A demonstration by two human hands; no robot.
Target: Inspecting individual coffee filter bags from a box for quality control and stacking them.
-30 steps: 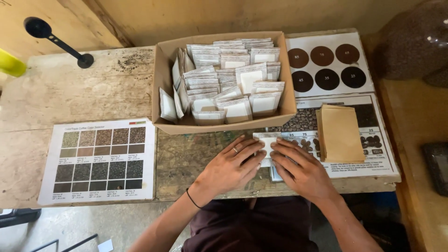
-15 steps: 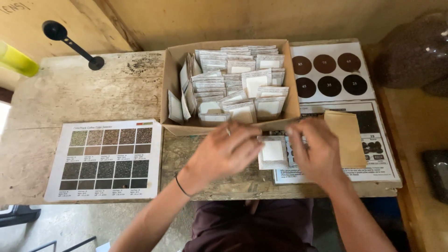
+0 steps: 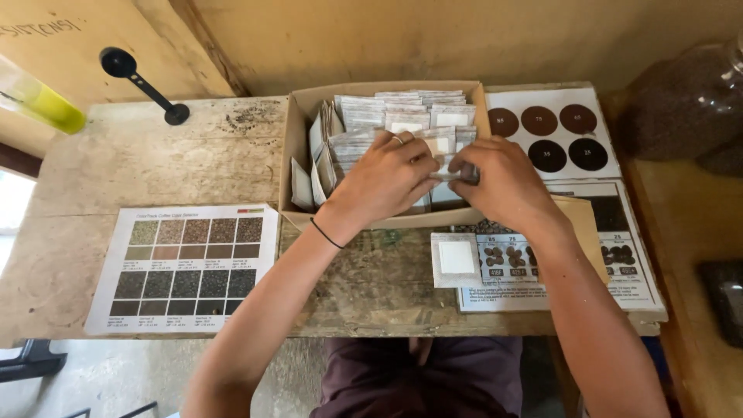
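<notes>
Both hands meet over the cardboard box of packets, the left hand and right hand pinching one small silvery packet that their fingers largely hide.

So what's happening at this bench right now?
A person has both hands in a cardboard box packed with small silver packets. The left hand and right hand pinch one packet between them. Another packet lies on the wooden table, beside printed colour charts.
</notes>
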